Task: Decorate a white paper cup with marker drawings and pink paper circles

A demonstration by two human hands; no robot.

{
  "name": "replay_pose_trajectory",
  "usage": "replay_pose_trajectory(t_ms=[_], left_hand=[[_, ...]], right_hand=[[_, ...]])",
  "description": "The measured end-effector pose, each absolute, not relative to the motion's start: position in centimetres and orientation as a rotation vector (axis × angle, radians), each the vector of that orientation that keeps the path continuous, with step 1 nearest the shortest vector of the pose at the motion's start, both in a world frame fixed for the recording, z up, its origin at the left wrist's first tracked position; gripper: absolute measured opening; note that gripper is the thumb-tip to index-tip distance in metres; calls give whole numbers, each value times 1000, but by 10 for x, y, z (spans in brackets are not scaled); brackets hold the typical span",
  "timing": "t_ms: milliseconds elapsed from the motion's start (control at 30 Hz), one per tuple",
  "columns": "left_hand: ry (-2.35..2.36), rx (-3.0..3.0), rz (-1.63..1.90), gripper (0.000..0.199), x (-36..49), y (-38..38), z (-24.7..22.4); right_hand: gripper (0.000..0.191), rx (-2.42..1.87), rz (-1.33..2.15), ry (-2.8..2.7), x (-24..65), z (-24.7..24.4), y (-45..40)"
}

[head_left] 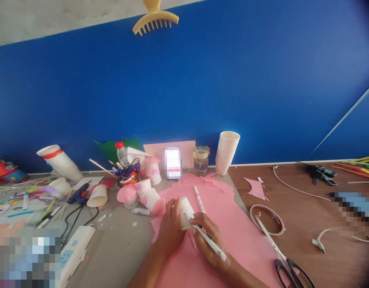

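Observation:
My left hand is wrapped round a white paper cup, held tilted above a large pink sheet. In my right hand is a white marker pen, its upper end pointing to the lower right. The fingertips of that hand meet the side of the cup, where a small blue mark shows. A second white marker lies on the pink paper just beyond my hands. Left of them, cups with pink paper pieces stand and lie together.
Scissors and a tape roll lie at the right. Behind stand a glass jar, a cup stack and a lit phone. A glue gun and power strip are at left.

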State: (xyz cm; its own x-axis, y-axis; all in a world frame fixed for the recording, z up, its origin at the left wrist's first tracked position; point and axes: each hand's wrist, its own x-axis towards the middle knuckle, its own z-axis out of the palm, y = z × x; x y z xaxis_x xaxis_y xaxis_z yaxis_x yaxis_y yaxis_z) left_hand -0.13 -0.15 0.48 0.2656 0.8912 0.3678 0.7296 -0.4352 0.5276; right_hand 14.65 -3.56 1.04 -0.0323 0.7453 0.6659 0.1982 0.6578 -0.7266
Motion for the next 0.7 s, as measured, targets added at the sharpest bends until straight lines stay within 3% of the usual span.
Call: replay_pose_trajectory(t_ms=[700], left_hand=[[1511,2267,923,63,-2,-1,4]], right_hand=[[15,-803,534,-1578,147,7,-34]])
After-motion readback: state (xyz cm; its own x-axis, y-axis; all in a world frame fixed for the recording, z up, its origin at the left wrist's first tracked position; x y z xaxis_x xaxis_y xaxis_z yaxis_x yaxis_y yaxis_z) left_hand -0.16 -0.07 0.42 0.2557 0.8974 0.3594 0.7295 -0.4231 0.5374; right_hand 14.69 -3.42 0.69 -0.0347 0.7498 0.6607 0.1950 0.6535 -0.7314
